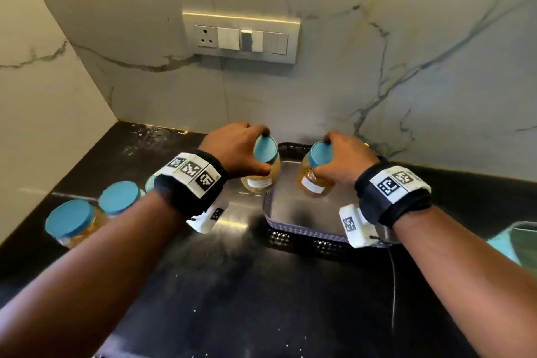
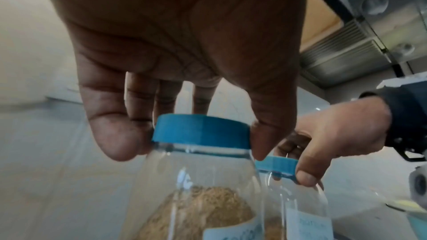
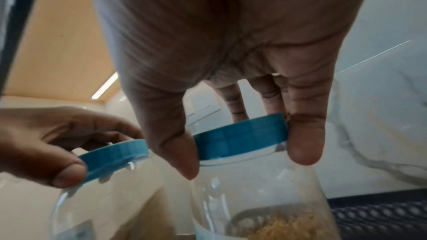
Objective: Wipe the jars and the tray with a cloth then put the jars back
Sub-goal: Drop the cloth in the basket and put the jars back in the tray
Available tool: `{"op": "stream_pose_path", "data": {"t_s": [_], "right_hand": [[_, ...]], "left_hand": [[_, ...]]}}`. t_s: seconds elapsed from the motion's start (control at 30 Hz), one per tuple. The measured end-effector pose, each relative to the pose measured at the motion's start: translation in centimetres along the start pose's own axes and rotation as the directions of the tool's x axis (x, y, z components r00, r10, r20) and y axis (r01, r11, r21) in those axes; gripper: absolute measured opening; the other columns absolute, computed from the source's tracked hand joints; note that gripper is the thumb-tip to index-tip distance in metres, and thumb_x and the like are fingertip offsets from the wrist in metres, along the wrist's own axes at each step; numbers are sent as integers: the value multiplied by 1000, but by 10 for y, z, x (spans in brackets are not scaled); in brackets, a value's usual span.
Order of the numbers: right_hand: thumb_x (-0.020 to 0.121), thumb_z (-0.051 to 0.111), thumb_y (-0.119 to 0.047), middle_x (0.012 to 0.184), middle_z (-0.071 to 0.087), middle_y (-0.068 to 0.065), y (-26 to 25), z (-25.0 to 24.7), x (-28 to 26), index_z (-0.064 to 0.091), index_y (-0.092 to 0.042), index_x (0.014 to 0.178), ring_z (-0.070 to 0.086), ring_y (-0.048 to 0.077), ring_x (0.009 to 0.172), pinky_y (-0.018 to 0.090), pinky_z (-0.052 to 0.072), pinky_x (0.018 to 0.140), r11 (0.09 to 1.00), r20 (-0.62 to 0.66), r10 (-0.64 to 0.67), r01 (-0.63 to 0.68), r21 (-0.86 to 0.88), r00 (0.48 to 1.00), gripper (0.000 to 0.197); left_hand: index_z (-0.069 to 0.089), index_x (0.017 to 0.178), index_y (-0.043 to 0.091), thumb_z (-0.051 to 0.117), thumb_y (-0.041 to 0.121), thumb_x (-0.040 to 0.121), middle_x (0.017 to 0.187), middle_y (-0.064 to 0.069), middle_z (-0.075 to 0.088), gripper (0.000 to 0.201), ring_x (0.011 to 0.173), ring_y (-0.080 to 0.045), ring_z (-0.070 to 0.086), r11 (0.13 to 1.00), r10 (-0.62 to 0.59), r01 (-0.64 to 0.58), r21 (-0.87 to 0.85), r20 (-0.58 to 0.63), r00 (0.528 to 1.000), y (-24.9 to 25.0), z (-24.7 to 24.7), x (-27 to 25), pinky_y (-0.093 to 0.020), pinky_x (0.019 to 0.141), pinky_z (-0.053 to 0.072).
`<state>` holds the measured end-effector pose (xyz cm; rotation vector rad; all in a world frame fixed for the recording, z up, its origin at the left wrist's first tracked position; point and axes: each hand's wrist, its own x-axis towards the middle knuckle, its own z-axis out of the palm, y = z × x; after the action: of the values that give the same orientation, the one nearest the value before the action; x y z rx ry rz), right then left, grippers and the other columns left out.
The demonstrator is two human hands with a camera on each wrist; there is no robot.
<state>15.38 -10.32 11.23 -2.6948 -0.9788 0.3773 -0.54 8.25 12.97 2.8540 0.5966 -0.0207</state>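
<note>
Over the metal tray (image 1: 293, 212), the left hand (image 1: 232, 148) and right hand (image 1: 345, 160) each clamp a blue-lidded jar (image 1: 263, 166) by its lid; smooth, part-filled plastic, probably light but slippery, safest gripped lower around the body.

A home kitchen: black stone table (image 1: 232, 285) across the lower frame meets a veined marble-look backsplash (image 1: 377, 81), w/ a socket-and-switch plate (image 1: 241, 37) at upper centre. Blue-lidded grain jars (image 1: 69, 222) stand at left; a vented metal hood (image 2: 342, 52) shows upper right in the left-wrist view.
</note>
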Motion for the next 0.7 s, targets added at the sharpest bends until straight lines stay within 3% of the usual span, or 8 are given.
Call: {"op": "stream_pose_path", "data": {"t_s": [0.13,0.27,0.53,0.7], "right_hand": [[75,79,-42,123,66,11,29,9,25,56,-18,126,62,34,112,38,51,93,995,23,66,-64,-75,998,61],[71,80,-41,120,65,11,47,26,54,54,-18,125,63,34,109,36,50,84,989,52,78,-70,-127,996,64],[79,77,-42,127,57,14,60,55,86,47,-20,139,58,37,117,40,49,95,996,71,36,-30,-85,997,71],[80,76,-41,127,57,14,61,59,93,49,-20,139,57,37,116,40,49,95,996,60,11,-6,-87,998,69]], "left_hand": [[49,139,31,77,54,73,123,-7,59,75,106,-30,61,997,68,-72,32,111,991,27,31,71,-36,83,51],[48,141,30,79,52,74,127,-9,58,77,110,-33,61,992,92,-106,64,189,978,37,64,119,-38,84,52],[48,140,25,77,52,76,126,-12,57,75,110,-36,62,988,95,-117,101,198,975,41,98,152,-44,88,56],[48,140,24,77,54,76,125,-13,57,76,108,-37,62,987,84,-107,116,187,979,38,102,157,-47,88,57]]}}
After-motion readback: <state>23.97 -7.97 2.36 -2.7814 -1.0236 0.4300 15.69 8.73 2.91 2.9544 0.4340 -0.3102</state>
